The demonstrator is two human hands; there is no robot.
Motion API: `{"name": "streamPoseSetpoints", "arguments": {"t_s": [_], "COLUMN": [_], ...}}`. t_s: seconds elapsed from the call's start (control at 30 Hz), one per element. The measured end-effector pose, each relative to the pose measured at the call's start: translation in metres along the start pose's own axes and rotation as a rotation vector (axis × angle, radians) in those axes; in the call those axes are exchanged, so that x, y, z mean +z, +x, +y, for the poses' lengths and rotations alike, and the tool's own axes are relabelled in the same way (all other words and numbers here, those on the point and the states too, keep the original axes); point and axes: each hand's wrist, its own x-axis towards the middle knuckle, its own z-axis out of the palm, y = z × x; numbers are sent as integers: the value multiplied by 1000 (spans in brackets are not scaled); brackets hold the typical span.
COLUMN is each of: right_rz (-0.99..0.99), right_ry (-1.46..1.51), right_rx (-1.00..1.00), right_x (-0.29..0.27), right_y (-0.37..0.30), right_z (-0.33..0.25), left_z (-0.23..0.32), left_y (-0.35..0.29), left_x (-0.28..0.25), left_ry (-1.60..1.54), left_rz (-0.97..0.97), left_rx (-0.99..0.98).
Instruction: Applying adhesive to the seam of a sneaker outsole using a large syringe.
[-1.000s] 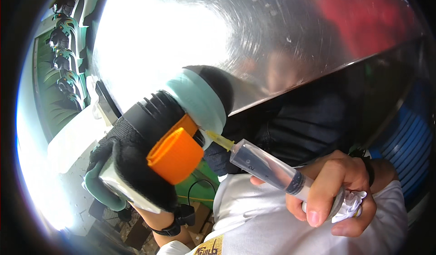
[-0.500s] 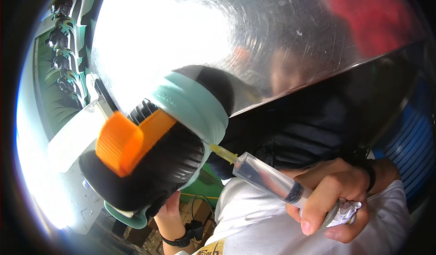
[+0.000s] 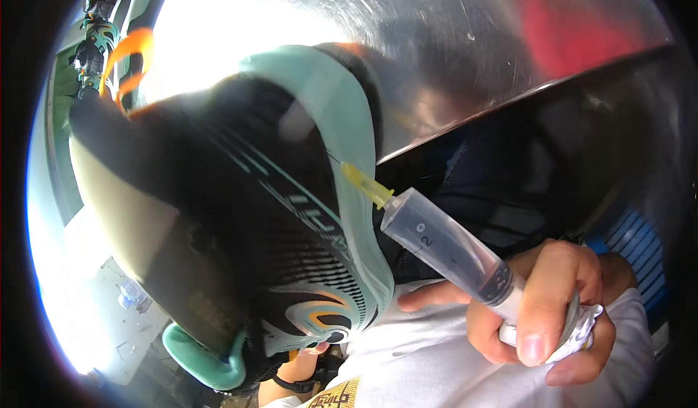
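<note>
A black shoe (image 3: 240,190) with a mint-green sole edge (image 3: 356,212) and orange pull loop fills the left and middle of the view. My left hand (image 3: 317,348) grips it from below; most of the fingers are hidden behind it. In my right hand (image 3: 545,313) is a clear syringe (image 3: 447,244) with a yellow needle hub (image 3: 366,184). Its thin needle points up and left, at the seam between the black upper and the green edge. Thumb and fingers wrap around the plunger end, where crumpled white wrapping shows. The index finger stretches out under the barrel.
A scratched, shiny metal sheet (image 3: 451,15) spans the top, with a bright glare and a red reflection. Several similar shoes (image 3: 91,52) line the upper left. A ribbed blue object (image 3: 632,252) stands at the right, and a small clear item (image 3: 134,295) lies at the left.
The shoe has been turned and raised closer, so its patterned side shows and the orange loop has swung to the upper left. The syringe tip has moved up along the green edge.
</note>
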Motion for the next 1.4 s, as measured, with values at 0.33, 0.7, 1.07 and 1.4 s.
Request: {"name": "streamPoseSetpoints", "arguments": {"t_s": [0.33,0.7,1.07,1.4], "right_rz": [194,363,279,361], "right_ry": [-23,-202,-422,-535], "right_rx": [64,-1,-194,-184], "right_x": [33,70,69,84], "right_y": [-20,-48,-67,-86], "right_z": [6,24,19,4], "left_z": [-17,-30,-47,-60], "left_y": [10,1,23,90], "left_x": [-2,-7,29,94], "left_ry": [-73,-23,-44,-228], "left_rz": [-202,-81,-182,-543], "left_rx": [-145,-101,-260,-186]}}
